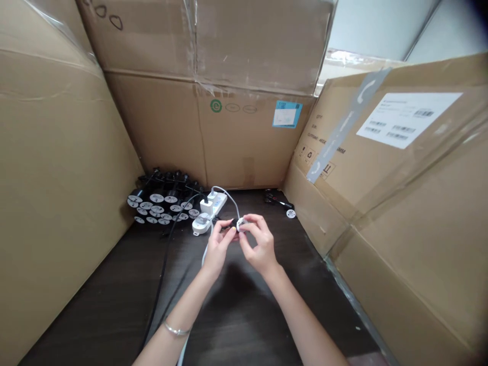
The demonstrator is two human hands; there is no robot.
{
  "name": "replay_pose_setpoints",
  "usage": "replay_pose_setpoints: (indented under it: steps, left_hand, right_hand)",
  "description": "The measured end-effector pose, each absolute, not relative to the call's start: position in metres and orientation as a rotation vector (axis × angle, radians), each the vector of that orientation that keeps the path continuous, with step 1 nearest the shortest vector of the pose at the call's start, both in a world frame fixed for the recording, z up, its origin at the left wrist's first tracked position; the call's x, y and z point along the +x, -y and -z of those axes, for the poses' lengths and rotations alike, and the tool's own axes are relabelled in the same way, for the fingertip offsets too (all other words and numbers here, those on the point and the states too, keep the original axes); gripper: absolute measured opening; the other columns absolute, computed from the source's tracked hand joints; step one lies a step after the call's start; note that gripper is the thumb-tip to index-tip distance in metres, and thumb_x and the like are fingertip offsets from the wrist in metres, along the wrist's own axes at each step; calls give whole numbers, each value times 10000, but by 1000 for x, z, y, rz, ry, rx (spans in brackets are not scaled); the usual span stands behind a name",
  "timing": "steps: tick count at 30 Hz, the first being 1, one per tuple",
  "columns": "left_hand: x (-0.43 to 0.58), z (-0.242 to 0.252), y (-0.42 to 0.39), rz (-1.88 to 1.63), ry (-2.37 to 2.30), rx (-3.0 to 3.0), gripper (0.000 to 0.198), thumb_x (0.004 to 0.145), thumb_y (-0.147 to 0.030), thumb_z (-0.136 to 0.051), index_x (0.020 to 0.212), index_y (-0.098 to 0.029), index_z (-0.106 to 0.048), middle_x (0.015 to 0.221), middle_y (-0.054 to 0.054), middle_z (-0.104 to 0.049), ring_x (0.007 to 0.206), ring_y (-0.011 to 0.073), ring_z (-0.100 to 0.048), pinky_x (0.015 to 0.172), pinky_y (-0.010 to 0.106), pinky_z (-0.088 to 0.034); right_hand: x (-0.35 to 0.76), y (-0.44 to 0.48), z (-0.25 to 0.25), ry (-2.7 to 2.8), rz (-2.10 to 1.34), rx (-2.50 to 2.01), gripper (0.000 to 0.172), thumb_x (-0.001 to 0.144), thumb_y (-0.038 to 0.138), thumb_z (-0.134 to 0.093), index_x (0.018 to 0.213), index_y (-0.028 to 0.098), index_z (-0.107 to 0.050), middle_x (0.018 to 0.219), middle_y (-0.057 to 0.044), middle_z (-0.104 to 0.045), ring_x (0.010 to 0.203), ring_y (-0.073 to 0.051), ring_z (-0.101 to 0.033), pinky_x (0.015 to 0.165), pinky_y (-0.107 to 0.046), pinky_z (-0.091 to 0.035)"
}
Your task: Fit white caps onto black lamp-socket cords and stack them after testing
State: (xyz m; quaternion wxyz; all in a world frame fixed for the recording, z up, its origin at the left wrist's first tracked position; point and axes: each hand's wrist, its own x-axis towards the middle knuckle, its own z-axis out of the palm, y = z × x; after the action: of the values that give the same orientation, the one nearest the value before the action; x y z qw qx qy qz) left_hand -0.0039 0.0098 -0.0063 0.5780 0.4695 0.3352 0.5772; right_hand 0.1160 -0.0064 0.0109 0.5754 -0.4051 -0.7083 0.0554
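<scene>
Between my two hands, above the dark table, is a small black piece with a white round face (240,224). My left hand (217,249) pinches its dark side with thumb and fingertips. The thumb and fingers of my right hand (260,245) close on the white face from the right. Fingers hide much of the piece, so its exact kind is unclear. Just left of the hands, a white power strip (217,203) lies with plugs and adapters in it.
A stack of black cylinders with white round ends (156,198) stands back left. At the back right lie a black cabled piece (280,202) and a white disc (291,214). A black cable (163,267) crosses the table (114,300). Cardboard boxes (244,147) wall three sides.
</scene>
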Motion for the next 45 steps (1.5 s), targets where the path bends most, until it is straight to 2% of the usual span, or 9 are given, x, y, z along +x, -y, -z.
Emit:
replay_pose_setpoints:
  steps: [4, 11, 16, 21, 26, 29, 33, 36, 45]
  left_hand:
    - [-6, 7, -11, -1358, -826, 1114, 300, 746, -386, -578, 956, -184, -511, 919, 28, -615, 819, 152, -611, 768, 288, -479]
    - [-5, 0, -8, -1357, -806, 1104, 374, 695, -312, -635, 1017, -174, -504, 928, 49, -613, 851, 160, -596, 758, 269, -460]
    - [-7, 1, -9, -1337, -758, 1059, 399, 730, -307, -602, 1104, -188, -530, 1007, 61, -594, 898, 170, -575, 750, 251, -455]
    - [-7, 5, -9, -1325, -740, 945, 402, 751, -329, -582, 1131, -198, -574, 883, 38, -613, 777, 130, -563, 702, 217, -448]
    - [-6, 4, -9, -1337, -729, 839, 419, 726, -299, -628, 1131, -203, -581, 741, -6, -586, 605, 48, -480, 623, 151, -421]
    - [-5, 1, -9, -1346, -700, 784, 429, 724, -284, -637, 1137, -189, -576, 686, -11, -573, 545, 29, -453, 607, 145, -422]
    - [-4, -3, -8, -1325, -633, 738, 399, 729, -263, -634, 1115, -174, -586, 868, 51, -623, 664, 71, -547, 664, 179, -453]
    - [-4, -6, -7, -1312, -597, 690, 366, 730, -241, -631, 1088, -168, -598, 930, 60, -629, 641, 61, -554, 638, 171, -457]
    - [-7, -8, -8, -1300, -549, 639, 361, 746, -219, -609, 1097, -140, -582, 933, 69, -642, 655, 72, -582, 600, 156, -470]
  right_hand:
    - [113, 6, -8, 1713, -110, -980, 90, 761, 147, -495, 772, 172, -581, 982, -81, -502, 916, -170, -529, 792, -303, -467]
    - [110, 5, -4, 1747, -124, -1006, 71, 745, 150, -489, 744, 167, -558, 1006, -87, -495, 931, -182, -513, 792, -314, -460]
    - [109, 6, -4, 1765, -136, -994, 128, 743, 145, -489, 826, 179, -580, 1049, -87, -488, 991, -193, -493, 813, -322, -453]
    - [109, 8, -5, 1755, -136, -971, 61, 740, 147, -508, 766, 171, -558, 1047, -85, -495, 987, -189, -500, 819, -322, -453]
    - [108, 7, -2, 1745, -82, -970, 61, 735, 142, -516, 771, 170, -557, 1041, -88, -502, 995, -195, -497, 834, -333, -452]
    - [107, 5, 0, 1762, -31, -974, 67, 747, 136, -516, 752, 172, -572, 1075, -83, -500, 1001, -194, -493, 835, -336, -452]
    - [107, 2, 1, 1750, -4, -970, 149, 787, 146, -511, 904, 186, -594, 1084, -85, -500, 1015, -187, -485, 854, -343, -451]
    - [108, 2, 1, 1725, -22, -967, 197, 797, 181, -531, 988, 193, -575, 1086, -91, -490, 1019, -190, -487, 865, -352, -452]
    - [108, 3, 0, 1654, 46, -929, 165, 772, 237, -619, 918, 185, -563, 948, -62, -556, 912, -170, -524, 808, -325, -467]
